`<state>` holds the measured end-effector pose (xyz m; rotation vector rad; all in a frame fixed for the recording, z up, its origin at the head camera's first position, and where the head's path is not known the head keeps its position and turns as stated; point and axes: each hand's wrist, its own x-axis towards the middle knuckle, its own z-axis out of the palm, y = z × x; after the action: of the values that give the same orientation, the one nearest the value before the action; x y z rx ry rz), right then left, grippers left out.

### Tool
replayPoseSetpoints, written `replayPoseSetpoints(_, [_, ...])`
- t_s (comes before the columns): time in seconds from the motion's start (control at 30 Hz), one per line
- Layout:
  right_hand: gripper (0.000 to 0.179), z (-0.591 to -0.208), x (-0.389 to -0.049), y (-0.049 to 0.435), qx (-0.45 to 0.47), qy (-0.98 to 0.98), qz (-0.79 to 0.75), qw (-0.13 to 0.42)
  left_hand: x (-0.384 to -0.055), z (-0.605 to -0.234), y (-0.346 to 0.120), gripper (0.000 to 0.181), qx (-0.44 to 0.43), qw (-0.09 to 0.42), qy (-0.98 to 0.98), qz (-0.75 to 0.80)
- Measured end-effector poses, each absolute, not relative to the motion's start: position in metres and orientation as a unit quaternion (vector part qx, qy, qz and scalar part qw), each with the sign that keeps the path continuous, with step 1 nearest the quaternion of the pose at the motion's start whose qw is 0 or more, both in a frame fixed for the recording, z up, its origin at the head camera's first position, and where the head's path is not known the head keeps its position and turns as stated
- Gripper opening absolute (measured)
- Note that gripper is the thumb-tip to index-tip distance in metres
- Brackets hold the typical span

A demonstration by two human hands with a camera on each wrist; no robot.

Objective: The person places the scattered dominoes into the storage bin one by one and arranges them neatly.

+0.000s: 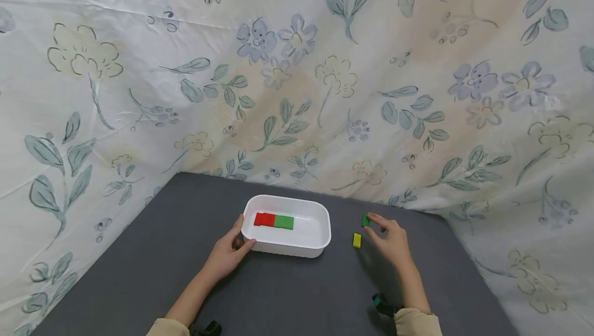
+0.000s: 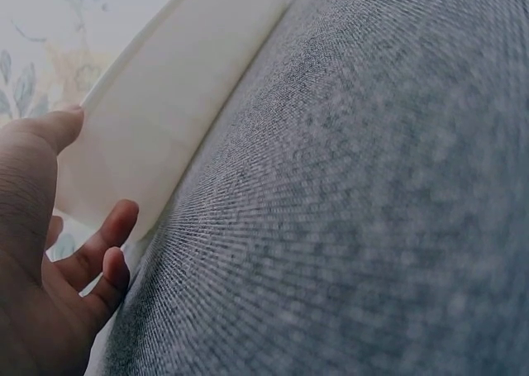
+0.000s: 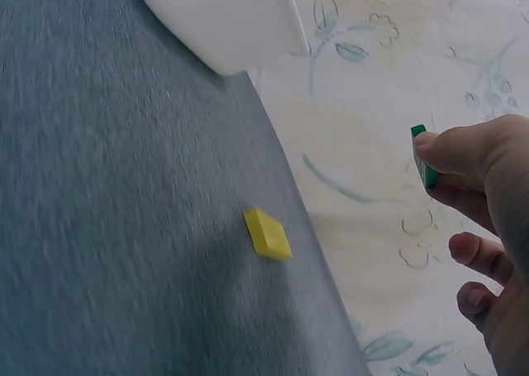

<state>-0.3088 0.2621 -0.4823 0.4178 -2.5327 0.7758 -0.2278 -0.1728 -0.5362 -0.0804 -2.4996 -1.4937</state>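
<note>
Between its thumb and fingertips my right hand pinches a small green block, held up off the table in the right wrist view. Just below it, a yellow block lies on the dark cloth. My left hand grips the left end of a white plastic container, its thumb at the near rim and a finger along the left side. Inside the container, red blocks lie in a row with a green block at their right. The left wrist view shows the container's outer wall beside the fingers.
A dark grey cloth covers the table. Behind it hangs a pale curtain printed with flowers and leaves, close past the table's far edge. A dark wrist strap sits at the right sleeve.
</note>
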Motion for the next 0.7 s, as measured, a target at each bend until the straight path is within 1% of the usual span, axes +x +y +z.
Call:
replayPoseSetpoints(0.27, [0.041,-0.473,-0.313,0.228,0.173,-0.914,0.293,0.222,-0.230,-0.534,-0.176,0.088,-0.028,0.112,-0.850,-0.515])
replayPoseSetpoints(0.43, [0.040,-0.473,-0.319,0.207,0.186,-0.911,0.297,0.219,-0.233,-0.535,-0.177,0.088,-0.032,0.114,-0.850,-0.512])
replayPoseSetpoints(0.7, [0.040,-0.473,-0.328,0.177,0.200,-0.911,0.310,0.186,-0.236,-0.536,-0.177,0.088,-0.032,0.113,-0.852,-0.510])
